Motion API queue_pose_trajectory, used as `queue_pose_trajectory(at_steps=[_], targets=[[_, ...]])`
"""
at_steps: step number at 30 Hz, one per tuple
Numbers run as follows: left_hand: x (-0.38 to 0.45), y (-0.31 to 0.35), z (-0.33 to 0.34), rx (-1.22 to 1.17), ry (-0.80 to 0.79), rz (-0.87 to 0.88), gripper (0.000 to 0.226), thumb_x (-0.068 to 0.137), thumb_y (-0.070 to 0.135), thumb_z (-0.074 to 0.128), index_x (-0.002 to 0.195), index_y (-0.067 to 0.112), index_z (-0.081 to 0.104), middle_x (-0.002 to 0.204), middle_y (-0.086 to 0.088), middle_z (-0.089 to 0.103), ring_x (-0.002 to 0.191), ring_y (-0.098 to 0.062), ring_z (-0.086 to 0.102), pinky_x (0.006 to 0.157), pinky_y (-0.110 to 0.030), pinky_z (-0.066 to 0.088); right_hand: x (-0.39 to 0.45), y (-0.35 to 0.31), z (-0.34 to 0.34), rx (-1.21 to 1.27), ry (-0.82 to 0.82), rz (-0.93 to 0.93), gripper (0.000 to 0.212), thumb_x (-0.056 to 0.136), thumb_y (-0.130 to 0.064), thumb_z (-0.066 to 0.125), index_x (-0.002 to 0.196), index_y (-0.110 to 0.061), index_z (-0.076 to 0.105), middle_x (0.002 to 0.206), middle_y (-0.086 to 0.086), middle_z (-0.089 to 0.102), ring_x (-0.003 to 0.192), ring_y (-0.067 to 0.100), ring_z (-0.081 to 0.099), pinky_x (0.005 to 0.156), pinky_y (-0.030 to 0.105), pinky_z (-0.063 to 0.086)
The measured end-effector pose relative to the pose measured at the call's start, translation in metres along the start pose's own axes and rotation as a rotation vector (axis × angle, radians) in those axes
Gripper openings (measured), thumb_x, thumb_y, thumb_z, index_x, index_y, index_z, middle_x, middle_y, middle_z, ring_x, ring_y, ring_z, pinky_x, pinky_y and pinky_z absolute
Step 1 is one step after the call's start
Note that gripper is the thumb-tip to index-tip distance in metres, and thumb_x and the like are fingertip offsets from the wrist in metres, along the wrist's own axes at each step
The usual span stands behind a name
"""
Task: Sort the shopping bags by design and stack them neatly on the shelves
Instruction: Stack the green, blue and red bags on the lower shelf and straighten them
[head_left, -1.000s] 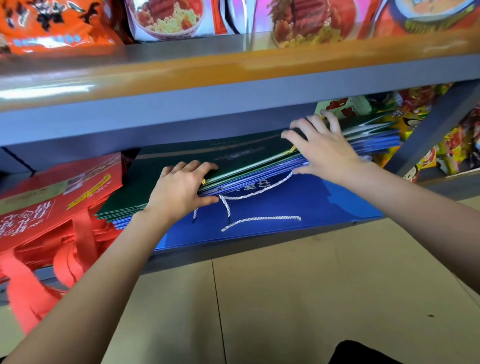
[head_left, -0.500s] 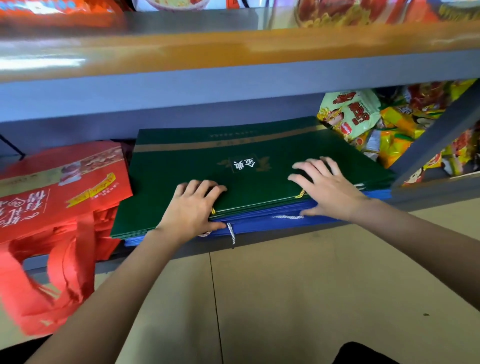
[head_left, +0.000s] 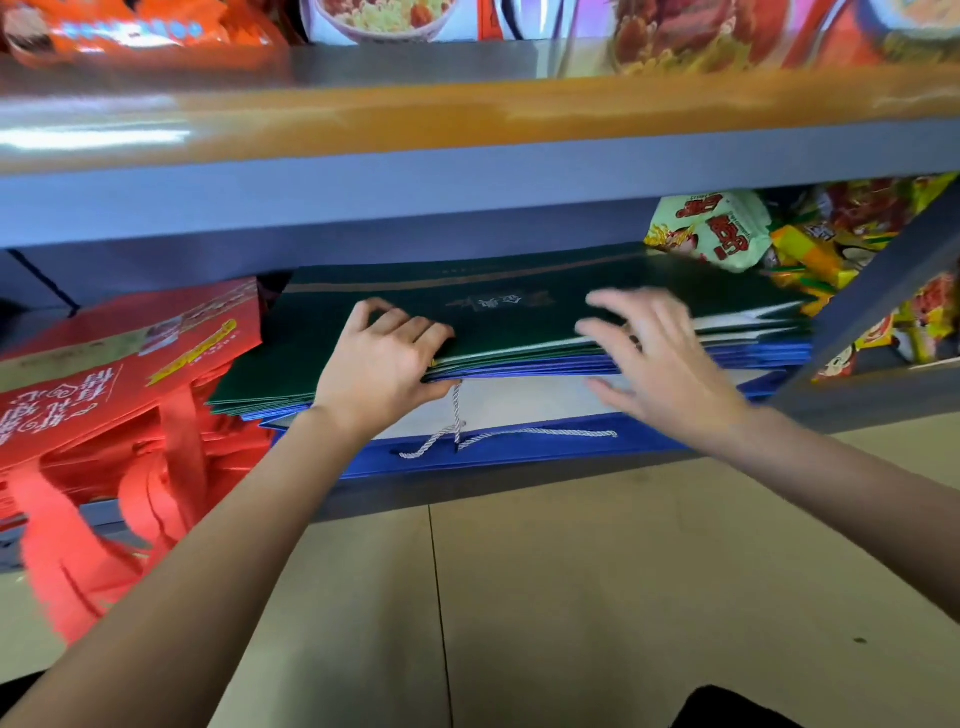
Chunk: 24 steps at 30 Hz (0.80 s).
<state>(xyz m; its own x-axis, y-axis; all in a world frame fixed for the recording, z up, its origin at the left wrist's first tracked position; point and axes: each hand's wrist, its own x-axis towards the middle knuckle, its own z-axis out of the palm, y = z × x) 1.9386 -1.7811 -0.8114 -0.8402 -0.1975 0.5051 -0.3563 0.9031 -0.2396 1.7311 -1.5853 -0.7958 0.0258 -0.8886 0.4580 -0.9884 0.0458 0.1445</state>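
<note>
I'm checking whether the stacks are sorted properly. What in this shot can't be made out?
Head view:
- Right hand: motion-blurred, grip unclear.
- Printing on the green bags: blurred, too small to read.
- Blue bags: designs hidden under the green stack.
- Red bags: cut off by the left edge.

Half a second ago the flat dark green paper bags (head_left: 519, 332) lay flush on the blue paper bags beneath; now my left hand (head_left: 382, 364) grips their front edge, fingers curled on top and thumb under, and has lifted it. The gap bares the white inside of the bottom blue bag (head_left: 519, 452) and its white rope handle (head_left: 498, 434). My right hand (head_left: 660, 358), at 3 o'clock from the left, has risen off the green stack, fingers spread and blurred.
</note>
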Motion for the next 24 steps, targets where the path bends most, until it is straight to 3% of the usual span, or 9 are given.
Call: queue_pose_trajectory(at_steps=[2, 5, 7, 11, 13, 18, 21, 24], targets=[[-0.003, 0.002, 0.003, 0.018, 0.025, 0.017, 0.046, 0.064, 0.043, 0.081, 0.093, 0.01, 0.069, 0.079, -0.003, 0.07, 0.072, -0.026, 0.064, 0.084, -0.037, 0.033, -0.009, -0.024, 0.012, 0.071, 0.027, -0.153, 0.037, 0.081, -0.016, 0.058, 0.117, -0.009, 0.051, 0.126, 0.012, 0.048, 0.108, 0.03, 0.044, 0.098, 0.044, 0.034], [-0.005, 0.001, 0.005, 0.033, 0.066, 0.026, 0.045, 0.065, 0.044, 0.08, 0.093, 0.01, 0.069, 0.078, -0.003, 0.069, 0.072, -0.025, 0.064, 0.085, -0.037, 0.033, -0.011, -0.056, 0.032, 0.074, -0.095, -0.327, 0.05, 0.075, -0.003, 0.063, 0.124, -0.011, 0.057, 0.126, 0.012, 0.057, 0.116, 0.028, 0.046, 0.102, 0.041, 0.035], [-0.004, 0.0, 0.005, 0.035, 0.088, 0.029, 0.045, 0.066, 0.044, 0.079, 0.093, 0.01, 0.068, 0.078, -0.002, 0.069, 0.072, -0.025, 0.064, 0.086, -0.038, 0.033, -0.002, -0.071, 0.039, 0.087, -0.133, -0.381, 0.052, 0.075, -0.008, 0.068, 0.125, -0.012, 0.059, 0.131, 0.008, 0.057, 0.123, 0.026, 0.049, 0.106, 0.04, 0.036], [-0.002, -0.002, 0.005, 0.038, 0.095, 0.02, 0.044, 0.067, 0.045, 0.078, 0.094, 0.011, 0.068, 0.078, -0.002, 0.069, 0.073, -0.026, 0.063, 0.087, -0.039, 0.032, 0.019, -0.091, 0.051, -0.049, -0.269, -0.363, 0.058, 0.076, -0.049, 0.068, 0.123, -0.015, 0.062, 0.132, 0.004, 0.057, 0.126, 0.019, 0.05, 0.105, 0.038, 0.04], [-0.003, -0.001, 0.007, 0.047, 0.094, 0.018, 0.045, 0.066, 0.045, 0.079, 0.094, 0.012, 0.067, 0.078, -0.002, 0.069, 0.073, -0.026, 0.063, 0.088, -0.04, 0.032, 0.016, -0.086, 0.058, -0.105, -0.358, -0.301, 0.06, 0.077, -0.057, 0.064, 0.117, -0.012, 0.066, 0.124, 0.005, 0.063, 0.123, 0.019, 0.053, 0.103, 0.035, 0.041], [-0.006, 0.001, 0.01, 0.056, 0.078, 0.013, 0.046, 0.067, 0.047, 0.078, 0.094, 0.012, 0.067, 0.08, -0.003, 0.069, 0.073, -0.026, 0.063, 0.088, -0.04, 0.032, -0.008, -0.054, 0.053, -0.078, -0.447, -0.191, 0.059, 0.086, -0.047, 0.031, 0.111, -0.009, 0.068, 0.114, 0.008, 0.067, 0.11, 0.023, 0.062, 0.092, 0.038, 0.05], [-0.007, 0.001, 0.011, 0.056, 0.068, 0.016, 0.047, 0.067, 0.048, 0.078, 0.094, 0.011, 0.067, 0.08, -0.003, 0.068, 0.073, -0.026, 0.063, 0.088, -0.04, 0.033, -0.008, -0.061, 0.045, 0.023, -0.377, -0.27, 0.048, 0.087, -0.04, 0.035, 0.105, -0.01, 0.068, 0.111, 0.006, 0.066, 0.102, 0.023, 0.063, 0.082, 0.033, 0.054], [-0.008, 0.002, 0.011, 0.057, 0.057, 0.019, 0.047, 0.067, 0.048, 0.078, 0.095, 0.011, 0.067, 0.081, -0.003, 0.068, 0.073, -0.027, 0.063, 0.088, -0.041, 0.033, 0.002, -0.082, 0.047, 0.101, -0.39, -0.357, 0.037, 0.089, -0.036, 0.054, 0.115, -0.012, 0.064, 0.132, 0.008, 0.055, 0.114, 0.024, 0.055, 0.085, 0.034, 0.052]])
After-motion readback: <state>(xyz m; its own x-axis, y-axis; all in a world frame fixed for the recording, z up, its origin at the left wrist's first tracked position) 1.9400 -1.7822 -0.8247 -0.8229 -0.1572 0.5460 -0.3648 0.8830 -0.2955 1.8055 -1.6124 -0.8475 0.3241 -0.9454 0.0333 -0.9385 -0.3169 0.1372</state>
